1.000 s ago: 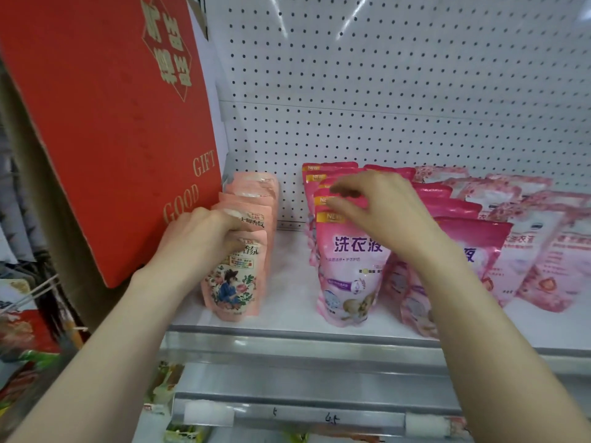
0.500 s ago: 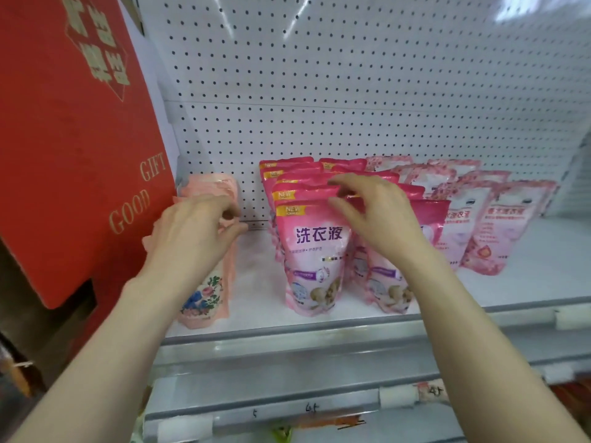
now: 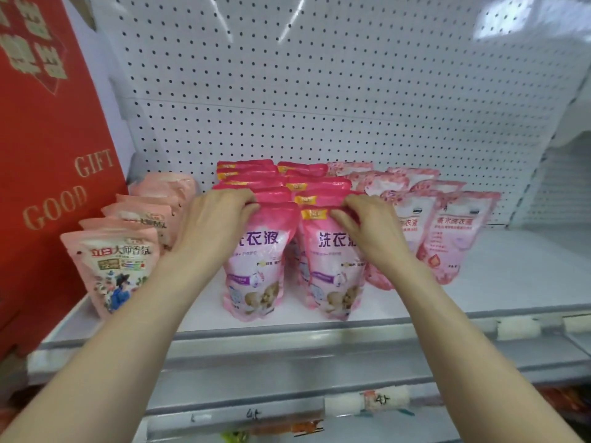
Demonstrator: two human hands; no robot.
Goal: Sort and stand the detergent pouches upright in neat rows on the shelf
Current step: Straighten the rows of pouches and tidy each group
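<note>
Now both of the person's bare arms reach onto the white shelf (image 3: pixel 499 282), one hand on each of two pink detergent pouches at the shelf's front middle. On the left hand (image 3: pixel 211 225), the fingers (image 3: pixel 246 204) are curled over the sealed top edge of the left front pouch (image 3: pixel 256 276), grasping it. On the right hand (image 3: pixel 371 231), the fingers (image 3: pixel 343 215) are bent and pinch the top edge of the right front pouch (image 3: pixel 332 279), beside a yellow label.

Both pouches stand upright, side by side and just apart. Each is pale pink with a magenta top band, large purple Chinese characters and a small animal picture low down. Behind them, toward the shelf's back, more magenta-topped pouches (image 3: pixel 249 174) stand in two files. At the shelf's left end a file of peach pouches (image 3: pixel 115 266) with a flower-and-figure print leans slightly backward. Right of the shelf's middle stand rose-patterned pouches (image 3: pixel 447 238), tilted. A white pegboard (image 3: pixel 319 91) backs the shelf, and a red gift box (image 3: pixel 48 155) rises at its left end.
</note>
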